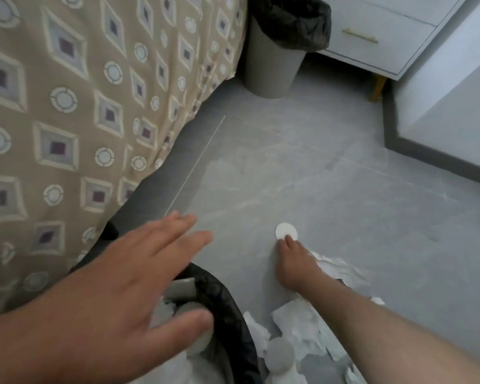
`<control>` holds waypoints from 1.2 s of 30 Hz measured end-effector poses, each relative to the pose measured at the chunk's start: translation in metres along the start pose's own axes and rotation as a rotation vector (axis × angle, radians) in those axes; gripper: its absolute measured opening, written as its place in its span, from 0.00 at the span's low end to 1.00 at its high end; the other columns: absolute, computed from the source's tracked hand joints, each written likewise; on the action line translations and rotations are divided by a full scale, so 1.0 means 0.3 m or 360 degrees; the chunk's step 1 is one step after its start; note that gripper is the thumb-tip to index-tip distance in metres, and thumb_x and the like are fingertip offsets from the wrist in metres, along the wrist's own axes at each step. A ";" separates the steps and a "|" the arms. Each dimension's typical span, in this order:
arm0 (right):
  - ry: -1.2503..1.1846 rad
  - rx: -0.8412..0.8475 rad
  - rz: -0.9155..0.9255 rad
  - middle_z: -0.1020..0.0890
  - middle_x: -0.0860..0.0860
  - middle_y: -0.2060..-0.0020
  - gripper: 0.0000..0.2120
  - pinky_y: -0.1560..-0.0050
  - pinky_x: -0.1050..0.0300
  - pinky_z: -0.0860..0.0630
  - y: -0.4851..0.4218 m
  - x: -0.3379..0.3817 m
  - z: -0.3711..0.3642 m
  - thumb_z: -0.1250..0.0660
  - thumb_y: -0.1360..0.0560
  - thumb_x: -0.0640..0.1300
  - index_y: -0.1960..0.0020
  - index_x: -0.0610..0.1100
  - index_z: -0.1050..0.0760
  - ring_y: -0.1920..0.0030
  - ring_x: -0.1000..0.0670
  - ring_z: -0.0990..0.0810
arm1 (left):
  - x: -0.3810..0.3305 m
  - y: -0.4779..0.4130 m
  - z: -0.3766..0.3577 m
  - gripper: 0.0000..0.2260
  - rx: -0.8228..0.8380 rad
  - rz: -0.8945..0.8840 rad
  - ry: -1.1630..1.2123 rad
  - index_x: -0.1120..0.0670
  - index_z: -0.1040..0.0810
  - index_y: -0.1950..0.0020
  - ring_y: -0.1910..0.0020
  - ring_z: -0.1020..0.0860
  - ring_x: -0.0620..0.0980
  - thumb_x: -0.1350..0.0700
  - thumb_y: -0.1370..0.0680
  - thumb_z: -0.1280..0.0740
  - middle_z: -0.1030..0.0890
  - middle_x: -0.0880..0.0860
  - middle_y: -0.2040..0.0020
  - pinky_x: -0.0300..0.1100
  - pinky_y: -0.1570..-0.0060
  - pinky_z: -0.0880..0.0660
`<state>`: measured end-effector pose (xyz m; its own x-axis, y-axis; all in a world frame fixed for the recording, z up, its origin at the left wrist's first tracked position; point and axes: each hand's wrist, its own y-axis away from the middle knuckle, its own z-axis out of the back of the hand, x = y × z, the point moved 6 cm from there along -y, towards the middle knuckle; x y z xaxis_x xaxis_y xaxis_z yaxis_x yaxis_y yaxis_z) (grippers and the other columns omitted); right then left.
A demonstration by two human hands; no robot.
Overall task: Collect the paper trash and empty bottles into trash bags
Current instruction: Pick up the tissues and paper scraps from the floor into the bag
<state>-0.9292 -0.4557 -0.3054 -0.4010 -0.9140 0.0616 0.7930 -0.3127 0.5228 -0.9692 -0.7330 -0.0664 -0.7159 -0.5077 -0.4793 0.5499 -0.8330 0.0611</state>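
A small round white paper disc (284, 230) lies on the grey floor. My right hand (293, 261) reaches down to it, fingertips touching its near edge, fingers bunched. Torn white paper scraps (302, 325) lie scattered under and beside my right forearm. A black trash bag (227, 309) with paper inside stands open at the bottom centre. My left hand (128, 295) hovers above the bag's rim with fingers spread, holding nothing.
A bed with a beige patterned cover (81, 120) fills the left side. A grey bin lined with a black bag (277, 56) stands at the far end of the bed. A white drawer unit (377, 37) and a white wall panel (449, 106) border the right.
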 end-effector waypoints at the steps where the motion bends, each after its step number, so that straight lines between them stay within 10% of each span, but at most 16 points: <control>1: 0.0017 0.0015 0.0048 0.43 0.41 0.25 0.26 0.29 0.46 0.40 0.038 -0.001 -0.022 0.46 0.23 0.42 0.27 0.38 0.42 0.27 0.40 0.40 | -0.045 -0.079 -0.019 0.38 0.0175 0.0053 -0.0028 0.33 0.55 0.26 0.25 0.58 0.36 0.22 0.34 0.58 0.55 0.36 0.24 0.27 0.32 0.54; 6: -0.0016 0.0049 0.0246 0.40 0.40 0.25 0.29 0.29 0.45 0.37 0.266 -0.026 -0.120 0.49 0.26 0.45 0.27 0.38 0.39 0.26 0.37 0.40 | -0.209 -0.498 -0.275 0.29 0.0771 0.0231 0.0047 0.49 0.40 0.26 0.27 0.40 0.54 0.37 0.23 0.44 0.38 0.52 0.25 0.50 0.29 0.40; 12: -0.0071 0.0256 0.0541 0.42 0.42 0.24 0.26 0.30 0.46 0.35 0.515 -0.100 -0.175 0.43 0.24 0.39 0.26 0.42 0.38 0.26 0.40 0.40 | -0.372 -0.548 -0.576 0.18 0.1080 0.0267 -0.0293 0.55 0.33 0.32 0.36 0.29 0.59 0.56 0.22 0.45 0.30 0.57 0.32 0.47 0.41 0.31; 17: -0.0027 -0.0232 0.0586 0.18 0.43 0.49 0.17 0.60 0.52 0.19 0.471 -0.316 -0.035 0.38 0.38 0.36 0.51 0.42 0.19 0.54 0.40 0.18 | -0.396 -0.454 -0.819 0.24 0.1252 0.0588 -0.0349 0.56 0.39 0.28 0.29 0.38 0.62 0.54 0.24 0.41 0.38 0.59 0.28 0.56 0.33 0.35; 20: -0.0019 -0.0302 0.0263 0.38 0.40 0.26 0.30 0.35 0.45 0.30 0.339 -0.402 0.045 0.38 0.31 0.38 0.28 0.46 0.33 0.28 0.37 0.37 | -0.427 -0.363 -0.969 0.37 0.1316 0.0747 -0.0186 0.49 0.56 0.23 0.25 0.58 0.65 0.45 0.25 0.38 0.59 0.58 0.23 0.70 0.34 0.45; 24: -0.0059 0.0091 -0.0021 0.60 0.49 0.21 0.35 0.26 0.38 0.45 0.222 -0.417 -0.010 0.41 0.24 0.57 0.22 0.58 0.54 0.22 0.42 0.60 | -0.461 -0.227 -1.112 0.46 0.1297 0.0707 -0.0156 0.44 0.63 0.24 0.27 0.66 0.65 0.37 0.30 0.35 0.69 0.57 0.25 0.73 0.37 0.45; 36: 0.0106 0.0538 0.0083 0.67 0.49 0.23 0.54 0.28 0.41 0.37 0.716 -0.485 -0.328 0.33 0.34 0.69 0.23 0.57 0.66 0.23 0.43 0.64 | -0.469 -0.106 -1.059 0.22 0.0917 0.0363 -0.0468 0.50 0.38 0.31 0.34 0.37 0.60 0.60 0.24 0.40 0.40 0.58 0.30 0.49 0.46 0.27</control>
<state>-0.6554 -0.4152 -0.2856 -0.3243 -0.9449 0.0458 0.6103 -0.1720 0.7733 -0.7493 -0.5654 -0.2791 -0.7413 -0.6549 -0.1468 0.4421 -0.6411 0.6273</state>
